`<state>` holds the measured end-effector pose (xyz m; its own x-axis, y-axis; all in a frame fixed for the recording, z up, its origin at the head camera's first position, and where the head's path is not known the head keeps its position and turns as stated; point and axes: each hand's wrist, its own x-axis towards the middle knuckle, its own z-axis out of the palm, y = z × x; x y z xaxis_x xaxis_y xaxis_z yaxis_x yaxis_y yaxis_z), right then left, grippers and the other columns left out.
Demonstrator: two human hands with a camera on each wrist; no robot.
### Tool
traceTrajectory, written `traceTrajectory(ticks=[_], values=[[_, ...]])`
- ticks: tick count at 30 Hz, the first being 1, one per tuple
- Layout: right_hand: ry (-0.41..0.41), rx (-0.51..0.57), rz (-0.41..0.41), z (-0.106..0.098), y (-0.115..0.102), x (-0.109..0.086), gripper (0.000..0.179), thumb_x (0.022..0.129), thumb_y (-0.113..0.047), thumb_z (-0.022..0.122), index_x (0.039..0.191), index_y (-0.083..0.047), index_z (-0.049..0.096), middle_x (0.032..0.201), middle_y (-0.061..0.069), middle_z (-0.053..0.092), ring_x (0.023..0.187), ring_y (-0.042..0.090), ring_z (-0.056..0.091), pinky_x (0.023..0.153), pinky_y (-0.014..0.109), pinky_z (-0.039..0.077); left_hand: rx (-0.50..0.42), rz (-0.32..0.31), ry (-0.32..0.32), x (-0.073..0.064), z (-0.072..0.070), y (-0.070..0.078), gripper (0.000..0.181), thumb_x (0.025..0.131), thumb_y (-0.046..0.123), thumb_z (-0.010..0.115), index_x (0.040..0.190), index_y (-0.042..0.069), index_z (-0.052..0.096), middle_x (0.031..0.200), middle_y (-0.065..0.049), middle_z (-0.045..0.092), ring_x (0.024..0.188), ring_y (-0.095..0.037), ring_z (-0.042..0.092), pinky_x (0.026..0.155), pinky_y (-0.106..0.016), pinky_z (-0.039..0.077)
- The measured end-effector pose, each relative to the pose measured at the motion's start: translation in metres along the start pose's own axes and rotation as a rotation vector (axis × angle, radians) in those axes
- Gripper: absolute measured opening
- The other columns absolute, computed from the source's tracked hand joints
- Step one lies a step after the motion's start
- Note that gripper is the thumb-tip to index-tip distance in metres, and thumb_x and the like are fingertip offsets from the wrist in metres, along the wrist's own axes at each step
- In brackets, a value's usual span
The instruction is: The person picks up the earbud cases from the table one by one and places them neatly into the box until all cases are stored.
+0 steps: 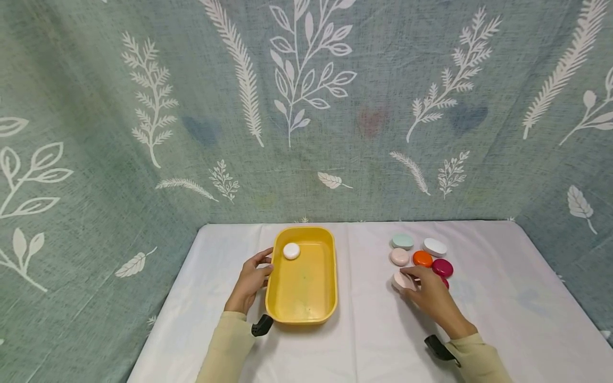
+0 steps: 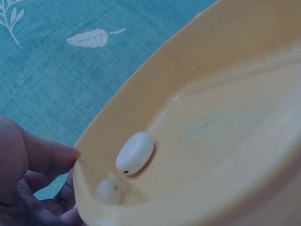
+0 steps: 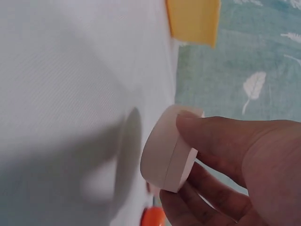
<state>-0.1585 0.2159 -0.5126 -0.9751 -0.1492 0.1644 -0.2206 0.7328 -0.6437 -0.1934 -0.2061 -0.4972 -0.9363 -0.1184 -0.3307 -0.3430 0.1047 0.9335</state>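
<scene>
My left hand [image 1: 250, 281] holds the left side of a yellow plastic tray [image 1: 301, 287], its thumb at the rim and other fingers against the outer wall. Inside, near the far left corner, lies a white round soap bar [image 1: 291, 251]. Well to the right, my right hand [image 1: 433, 298] grips a pale pink soap bar [image 3: 164, 146] between thumb and fingers. In the right wrist view that bar is tilted on edge above the white cloth, its shadow [image 3: 128, 165] beside it.
Beyond my right hand sit more soap bars: mint green [image 1: 402, 241], white [image 1: 435, 247], pale pink [image 1: 399, 257], orange [image 1: 422, 259] and magenta [image 1: 442, 267]. Another magenta one is partly hidden by the hand. A leaf-patterned green curtain [image 1: 306, 197] borders the table's back and sides.
</scene>
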Motion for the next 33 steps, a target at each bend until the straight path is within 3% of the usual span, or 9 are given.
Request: traceTrajectory(ticks=[6, 13, 20, 28, 33], values=[[0.024, 0.070, -0.079, 0.005, -0.013, 0.007, 0.046, 0.079, 0.009, 0.087, 0.122, 0.012, 0.070, 0.116, 0.023, 0.072, 0.105, 0.038, 0.068, 0.089, 0.052, 0.059, 0.005, -0.005, -0.001, 0.000, 0.000, 0.000, 0.051, 0.105, 0.000, 0.053, 0.155, 0.011, 0.053, 0.133, -0.020, 0.050, 0.083, -0.023, 0.063, 0.070, -0.030, 0.054], [0.005, 0.080, -0.072, 0.013, -0.029, 0.022, 0.045, 0.082, 0.007, 0.086, 0.125, 0.009, 0.071, 0.117, 0.020, 0.071, 0.108, 0.036, 0.067, 0.092, 0.051, 0.059, 0.009, -0.009, 0.001, 0.001, 0.000, -0.001, 0.051, 0.105, 0.001, 0.054, 0.155, 0.012, 0.053, 0.133, -0.020, 0.050, 0.085, -0.024, 0.065, 0.073, -0.031, 0.055], [0.027, 0.135, -0.143, 0.021, -0.045, 0.034, 0.045, 0.081, 0.010, 0.085, 0.124, 0.009, 0.072, 0.115, 0.019, 0.072, 0.106, 0.036, 0.068, 0.090, 0.052, 0.059, -0.002, 0.004, -0.008, 0.000, -0.001, -0.001, 0.051, 0.105, 0.000, 0.054, 0.155, 0.011, 0.053, 0.131, -0.019, 0.050, 0.082, -0.023, 0.063, 0.071, -0.031, 0.055], [-0.001, 0.184, -0.107, 0.031, -0.072, 0.050, 0.047, 0.084, 0.007, 0.085, 0.129, 0.006, 0.070, 0.121, 0.019, 0.070, 0.111, 0.035, 0.068, 0.096, 0.051, 0.058, -0.005, 0.014, -0.005, 0.000, -0.002, -0.001, 0.051, 0.106, 0.000, 0.055, 0.155, 0.010, 0.054, 0.130, -0.019, 0.050, 0.081, -0.024, 0.063, 0.068, -0.030, 0.055], [-0.004, 0.212, -0.125, 0.039, -0.088, 0.060, 0.046, 0.085, 0.006, 0.084, 0.129, 0.006, 0.070, 0.122, 0.019, 0.070, 0.112, 0.036, 0.068, 0.095, 0.049, 0.059, -0.006, 0.007, 0.007, 0.001, -0.001, -0.001, 0.050, 0.105, 0.000, 0.056, 0.154, 0.010, 0.055, 0.129, -0.018, 0.051, 0.081, -0.023, 0.062, 0.067, -0.029, 0.055]])
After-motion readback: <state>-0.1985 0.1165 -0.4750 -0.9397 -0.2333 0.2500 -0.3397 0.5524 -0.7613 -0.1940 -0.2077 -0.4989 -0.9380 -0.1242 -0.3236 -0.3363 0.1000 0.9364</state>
